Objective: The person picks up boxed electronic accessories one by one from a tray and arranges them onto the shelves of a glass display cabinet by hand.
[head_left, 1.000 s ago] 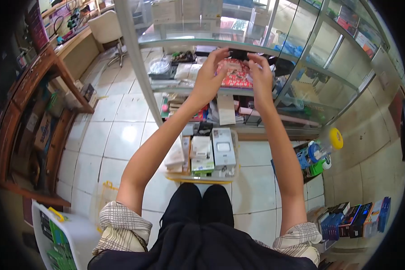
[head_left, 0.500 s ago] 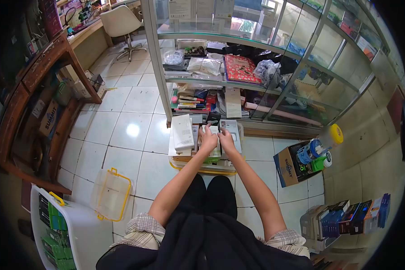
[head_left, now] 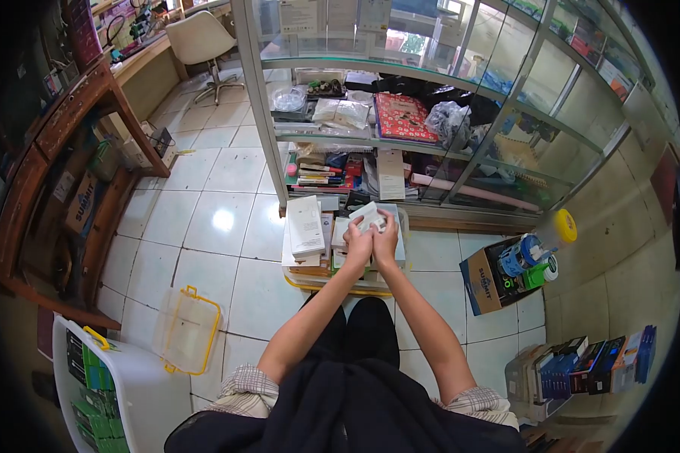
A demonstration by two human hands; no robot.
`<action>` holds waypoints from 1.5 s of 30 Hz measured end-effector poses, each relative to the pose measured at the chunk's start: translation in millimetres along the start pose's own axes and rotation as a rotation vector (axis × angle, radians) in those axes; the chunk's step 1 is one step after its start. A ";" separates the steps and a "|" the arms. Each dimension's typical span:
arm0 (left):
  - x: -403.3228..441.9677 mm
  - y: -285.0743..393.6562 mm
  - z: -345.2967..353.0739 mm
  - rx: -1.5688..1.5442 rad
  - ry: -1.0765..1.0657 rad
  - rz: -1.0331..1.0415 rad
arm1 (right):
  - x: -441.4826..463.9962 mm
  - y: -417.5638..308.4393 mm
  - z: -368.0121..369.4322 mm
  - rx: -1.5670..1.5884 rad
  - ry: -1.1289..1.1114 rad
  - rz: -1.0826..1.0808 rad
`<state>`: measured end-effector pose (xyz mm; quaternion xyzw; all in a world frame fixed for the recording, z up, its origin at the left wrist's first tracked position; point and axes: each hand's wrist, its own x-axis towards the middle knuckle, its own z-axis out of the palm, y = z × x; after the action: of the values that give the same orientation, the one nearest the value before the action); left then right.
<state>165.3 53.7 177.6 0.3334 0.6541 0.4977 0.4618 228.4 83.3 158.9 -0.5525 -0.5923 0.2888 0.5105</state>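
Both my hands hold a small white box above a yellow-rimmed plastic bin. My left hand has its fingers closed around the box's left side. My right hand grips it from the right, and something small and whitish shows between the fingers, too small to name. A stack of white boxes lies on the bin's left part, just beside my left hand. A dark item lies behind the white box, partly hidden by it.
A glass display cabinet with packed shelves stands ahead. To the right is a carton of bottles; boxes stand in a container below it. A yellow-edged lid and a white bin are at left.
The black item my hands were handling is out of them, and a small white box is now in their grip. My hands have turned inward and come closer together.
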 end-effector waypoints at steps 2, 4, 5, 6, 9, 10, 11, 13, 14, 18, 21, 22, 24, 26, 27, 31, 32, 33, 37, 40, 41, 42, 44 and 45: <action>-23.3 29.6 0.8 -0.204 -0.033 0.141 | 9.9 -36.2 -26.6 -0.046 0.007 -0.043; -27.8 53.2 4.5 -0.020 0.080 0.333 | 22.9 -72.0 -55.5 0.185 -0.017 -0.126; -26.2 65.1 3.4 0.079 0.162 0.584 | 32.0 -86.8 -68.9 0.182 -0.006 -0.134; -23.0 77.4 -0.8 0.177 0.246 0.835 | 41.9 -100.1 -82.4 0.252 -0.062 -0.228; -17.3 139.4 -13.2 0.116 0.102 1.031 | 71.9 -142.6 -126.2 0.229 -0.224 -0.360; -14.1 157.7 -16.1 0.181 -0.047 1.085 | 79.3 -160.7 -139.3 0.178 -0.269 -0.390; -12.4 174.2 -17.3 0.247 -0.192 1.138 | 89.7 -171.1 -149.3 0.173 -0.260 -0.400; -11.5 204.1 -18.3 0.262 -0.295 1.136 | 109.3 -190.3 -164.1 -0.095 -0.325 -0.611; -12.3 218.2 -18.1 0.284 -0.396 1.122 | 115.5 -203.4 -169.7 -0.096 -0.316 -0.627; 11.5 264.1 -14.9 0.454 -0.401 1.141 | 145.5 -244.7 -183.3 -0.215 -0.436 -0.629; 36.5 291.7 -3.4 0.230 -0.435 1.043 | 184.9 -252.0 -176.2 -0.170 -0.364 -0.739; 41.1 301.2 0.3 0.189 -0.405 0.977 | 197.1 -248.5 -168.7 -0.171 -0.354 -0.750; 66.5 315.0 13.6 0.074 -0.365 0.978 | 222.3 -241.3 -147.8 -0.233 0.148 -1.055; 103.7 329.0 34.0 -0.043 -0.330 0.974 | 247.3 -232.5 -123.1 -0.184 0.194 -0.981; 125.4 334.9 47.0 -0.022 -0.255 1.002 | 267.4 -222.6 -106.7 -0.065 0.284 -0.840; 172.6 357.7 93.5 -0.117 -0.126 1.038 | 336.4 -209.8 -77.9 0.082 0.395 -0.604; 183.9 366.3 103.6 -0.076 -0.025 1.077 | 357.8 -208.6 -74.1 0.104 0.434 -0.582; 198.8 372.0 113.6 -0.003 0.052 1.121 | 380.4 -204.6 -72.4 0.121 0.473 -0.559; 243.4 388.9 149.6 0.178 0.079 0.997 | 443.3 -187.7 -72.4 0.040 0.561 -0.449; 270.0 395.0 171.3 0.260 0.157 1.059 | 475.9 -173.4 -71.4 0.040 0.549 -0.384; 277.4 397.3 177.6 0.301 0.119 1.028 | 486.5 -166.7 -69.2 0.049 0.567 -0.331; 286.3 397.3 183.5 0.344 0.083 0.995 | 494.4 -160.6 -67.4 0.059 0.584 -0.276; 309.1 393.2 199.2 0.339 0.155 1.063 | 508.5 -150.0 -68.7 0.021 0.612 -0.253; 318.1 393.6 206.3 0.330 0.238 1.137 | 513.7 -147.3 -69.4 0.019 0.641 -0.163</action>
<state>237.5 520.6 452.3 0.6402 0.4892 0.5923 -0.0110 307.1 522.7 460.8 -0.5611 -0.4410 0.0637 0.6976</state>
